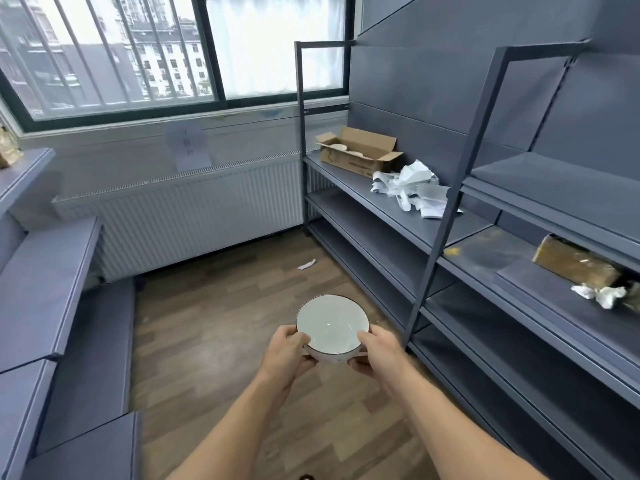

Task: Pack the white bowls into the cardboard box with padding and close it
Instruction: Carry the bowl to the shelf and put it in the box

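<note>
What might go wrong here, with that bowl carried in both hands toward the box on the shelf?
The bowl is held over bare wooden floor, gripped only at its rim by the left hand and right hand; a slip would likely break it. The cardboard box already seems to hold bowls, so setting this one in before adding crumpled paper could chip them.

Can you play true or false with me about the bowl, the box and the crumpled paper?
1. Both hands hold the white bowl, left hand and right hand. True.
2. The cardboard box is closed. False: its flaps stand open.
3. The crumpled paper lies on the shelf beside the box. True.
4. The held bowl is full of paper. False: it is empty.
5. The box sits on the floor. False: it sits on the shelf.
</note>
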A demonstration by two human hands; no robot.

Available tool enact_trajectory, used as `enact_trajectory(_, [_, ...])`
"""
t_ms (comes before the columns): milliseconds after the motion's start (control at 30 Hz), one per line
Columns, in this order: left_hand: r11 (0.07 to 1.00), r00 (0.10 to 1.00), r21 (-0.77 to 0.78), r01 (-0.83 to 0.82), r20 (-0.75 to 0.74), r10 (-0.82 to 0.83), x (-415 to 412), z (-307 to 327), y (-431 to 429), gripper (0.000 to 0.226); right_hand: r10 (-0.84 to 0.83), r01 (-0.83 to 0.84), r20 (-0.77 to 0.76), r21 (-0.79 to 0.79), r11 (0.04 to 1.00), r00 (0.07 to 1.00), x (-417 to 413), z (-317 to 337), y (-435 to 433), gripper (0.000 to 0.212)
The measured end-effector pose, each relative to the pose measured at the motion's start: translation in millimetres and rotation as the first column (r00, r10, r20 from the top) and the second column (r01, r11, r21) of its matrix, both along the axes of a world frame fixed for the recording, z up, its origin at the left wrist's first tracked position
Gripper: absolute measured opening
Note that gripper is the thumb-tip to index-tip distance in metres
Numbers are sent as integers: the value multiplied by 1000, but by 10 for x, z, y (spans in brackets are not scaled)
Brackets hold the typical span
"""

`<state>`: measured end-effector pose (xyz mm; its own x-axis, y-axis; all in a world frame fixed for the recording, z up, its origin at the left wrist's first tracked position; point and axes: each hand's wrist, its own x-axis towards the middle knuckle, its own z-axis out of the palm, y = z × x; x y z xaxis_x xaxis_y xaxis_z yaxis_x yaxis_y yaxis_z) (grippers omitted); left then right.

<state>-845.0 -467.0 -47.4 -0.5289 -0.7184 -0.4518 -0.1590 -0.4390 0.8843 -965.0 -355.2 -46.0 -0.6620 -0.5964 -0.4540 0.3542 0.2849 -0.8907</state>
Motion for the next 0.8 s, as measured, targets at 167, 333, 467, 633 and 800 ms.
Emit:
enact_trajectory(167, [1000, 1000, 9, 16, -2, -16, -402, -70, -637, 20, -20, 20, 8, -1, 1000, 1000, -378, 4, -608, 24])
enact_trajectory(333, [999, 999, -3, 43, -4, -43, -724, -25, -1304, 20, -18, 18, -9, 9, 1000, 1000, -696, 57, -1251, 25])
enact_trajectory(467, [998, 998, -15, 58, -2, -58, -948, 17, -1713, 18, -24, 24, -29, 18, 1000, 999, -918, 60, -1655, 25])
enact_trajectory(633, [998, 998, -9, 59, -14, -60, -1226, 48, -2129, 17, 5, -4, -38, 24, 1000, 999, -1204, 76, -2087, 25])
enact_trajectory(800, [998, 998, 0, 57, -5, -57, -1597, -29, -2612, 22, 11, -10, -34, 33, 999, 999, -1571, -38, -2574, 26])
